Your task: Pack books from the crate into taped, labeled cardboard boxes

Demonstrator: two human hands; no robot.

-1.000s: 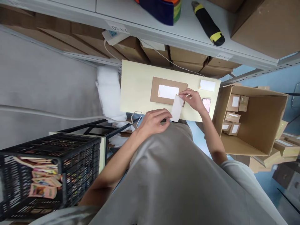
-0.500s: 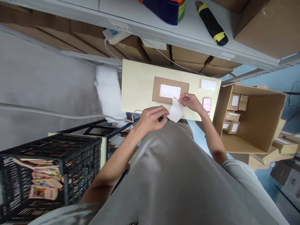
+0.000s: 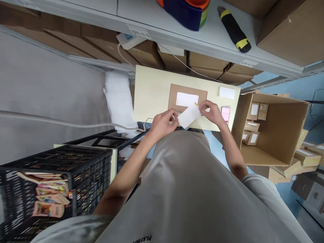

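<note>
A white paper label [image 3: 188, 116] with a small orange mark at its upper corner is stretched between my two hands. My left hand [image 3: 165, 122] pinches its left end, and my right hand [image 3: 210, 111] pinches its right end. Just beyond it, a flat brown cardboard box [image 3: 173, 98] lies on the pale yellow board [image 3: 152, 91]; a white label [image 3: 186, 99] is on the box's top. The held paper overlaps the box's near edge in view. To the right of my right hand lies a phone [image 3: 225, 114], with a white stack of labels [image 3: 226, 92] above it.
A large open carton [image 3: 283, 130] holding small labelled boxes stands at right. At lower left is a black crate [image 3: 88, 165] with packets. The shelf [image 3: 162, 25] ahead bears a tape dispenser [image 3: 188, 15] and a yellow-black cutter [image 3: 234, 29]. A white cable [image 3: 63, 122] crosses at left.
The held paper has turned from hanging and curled to straighter and more level between my hands. The whole view has shifted slightly, with the board and box now further right.
</note>
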